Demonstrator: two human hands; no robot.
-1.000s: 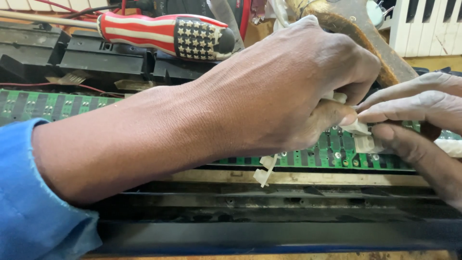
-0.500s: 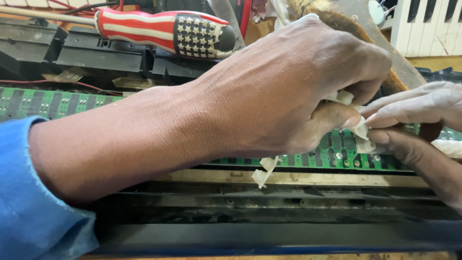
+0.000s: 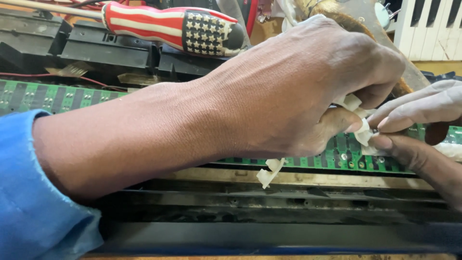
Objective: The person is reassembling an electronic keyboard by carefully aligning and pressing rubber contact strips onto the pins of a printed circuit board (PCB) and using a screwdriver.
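Note:
My left hand [image 3: 308,86] reaches across from the left in a blue sleeve, and its thumb and fingers pinch a piece of white tissue [image 3: 361,127]. My right hand [image 3: 418,130] comes in from the right and grips the same tissue with thumb and forefinger. Both hands press the tissue onto a long green circuit board [image 3: 346,154] inside an opened black keyboard casing [image 3: 269,212]. A loose end of the tissue hangs below my left hand over the board's front edge.
A screwdriver with a red-and-white striped, star-patterned handle [image 3: 178,29] lies on the black frame at the back. White and black piano keys [image 3: 433,24] show at top right. Red wires run along the board's left end [image 3: 33,96].
My hands have slid slightly right along the board with the tissue. My right fingers have closed tighter on it.

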